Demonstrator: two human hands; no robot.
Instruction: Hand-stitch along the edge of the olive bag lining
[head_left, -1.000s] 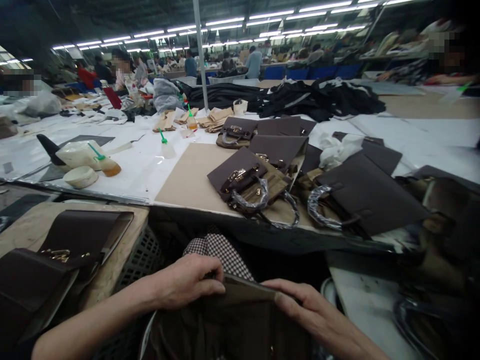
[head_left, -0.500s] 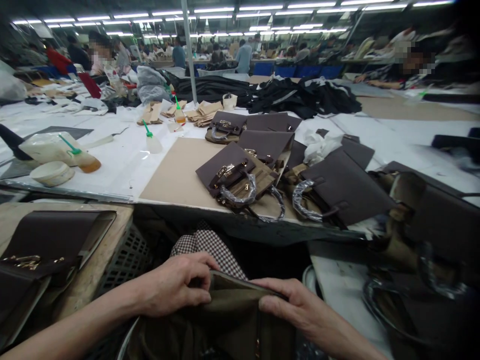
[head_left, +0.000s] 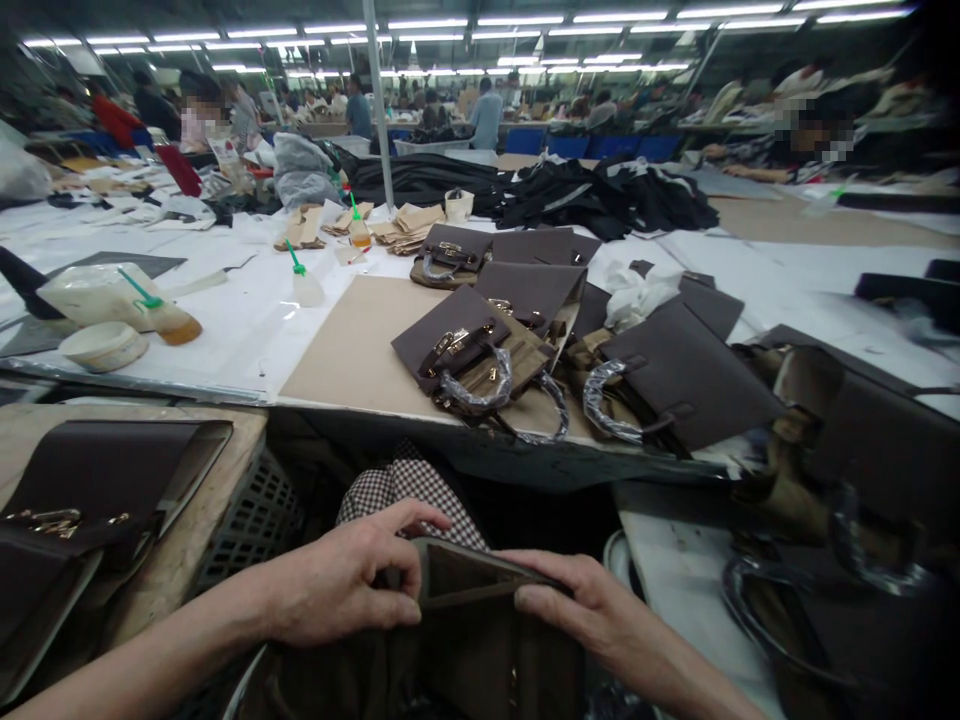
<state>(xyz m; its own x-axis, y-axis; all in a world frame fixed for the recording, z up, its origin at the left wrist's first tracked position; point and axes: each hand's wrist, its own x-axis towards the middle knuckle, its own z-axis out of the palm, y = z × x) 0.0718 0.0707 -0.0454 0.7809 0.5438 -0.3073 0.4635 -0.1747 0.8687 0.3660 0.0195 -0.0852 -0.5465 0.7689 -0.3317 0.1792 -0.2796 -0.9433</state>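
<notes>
Bag lies low in the person's lap, below the counter edge, its mouth held a little open. Left hand pinches the rim, thumb against fingers; right hand curls over the rim opposite, gripping it. It looks mid-job to me: this one is in hand, while several bags with wrapped handles lie on the counter, seemingly done.
</notes>
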